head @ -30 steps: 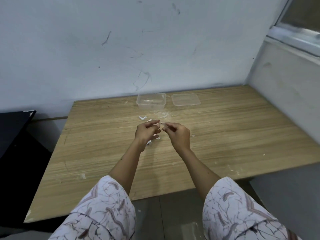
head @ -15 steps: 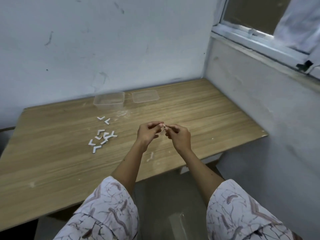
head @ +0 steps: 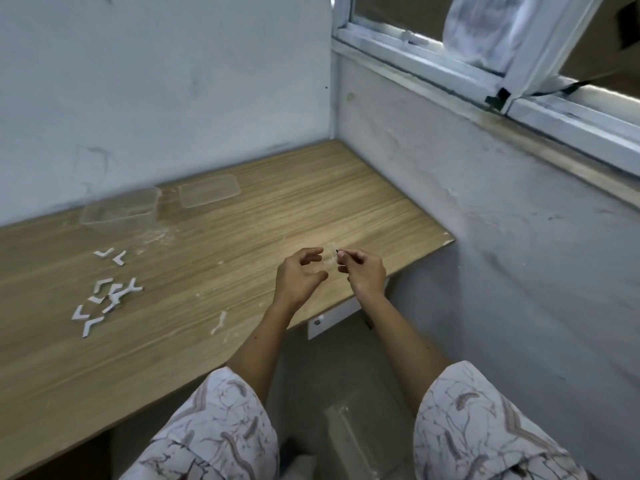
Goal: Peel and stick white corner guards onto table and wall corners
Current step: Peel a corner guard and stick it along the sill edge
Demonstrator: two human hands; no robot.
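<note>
Both hands work near the table (head: 242,341) edge. The right hand (head: 365,273) pinches a small clear piece (head: 330,259); the left hand (head: 299,278) is loose. The clear tub (head: 119,210) looks empty.

We see a desk (head: 277,209) of light tan wood grain marked with pale whitish smears. The corner guards (head: 107,292) near its left edge are white. The container (head: 119,211) and lid (head: 209,190) along its far edge are clear. Our sleeves (head: 214,431) are white with a brown and grey marbled pattern. The walls (head: 166,81) are scuffed pale blue-grey, and the window frame (head: 429,69) is white.
</note>
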